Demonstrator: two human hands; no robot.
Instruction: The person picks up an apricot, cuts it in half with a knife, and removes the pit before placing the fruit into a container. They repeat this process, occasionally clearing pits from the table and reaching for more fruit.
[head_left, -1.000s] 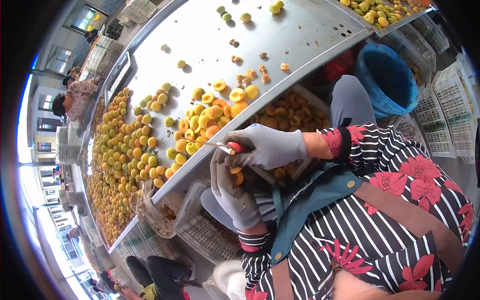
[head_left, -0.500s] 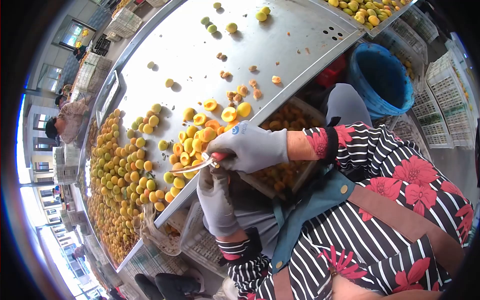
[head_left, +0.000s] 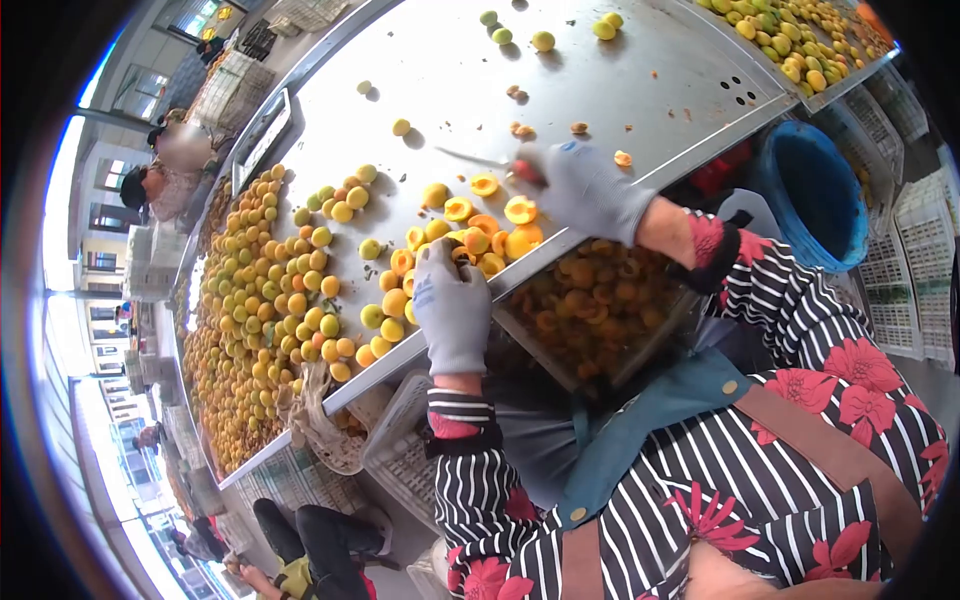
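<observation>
My right hand [head_left: 585, 190], in a grey glove, is closed round the red handle of a knife [head_left: 470, 157]. Its thin blade points left over the metal table, blurred by motion. My left hand [head_left: 450, 310], gloved too, reaches over the table's near edge. Its dark-stained fingers are bent and closed on an apricot [head_left: 457, 238] at the heap, mostly hidden by the fingertips. Cut apricot halves [head_left: 520, 209], orange inside, lie around and to the right of those fingers. Whole yellow-green apricots [head_left: 290, 300] spread over the table's left part.
Below the table edge, a crate of apricot pieces [head_left: 600, 310] stands by my lap. A blue bucket [head_left: 815, 195] and white crates [head_left: 915, 240] are at the right. Pits [head_left: 522, 130] and scraps dot the metal table [head_left: 620, 90]. Other people are at the left.
My hands, together at the knife before, are now apart. The right has swung away rightward and up with the knife; the left has moved up to the apricot heap. The view has shifted.
</observation>
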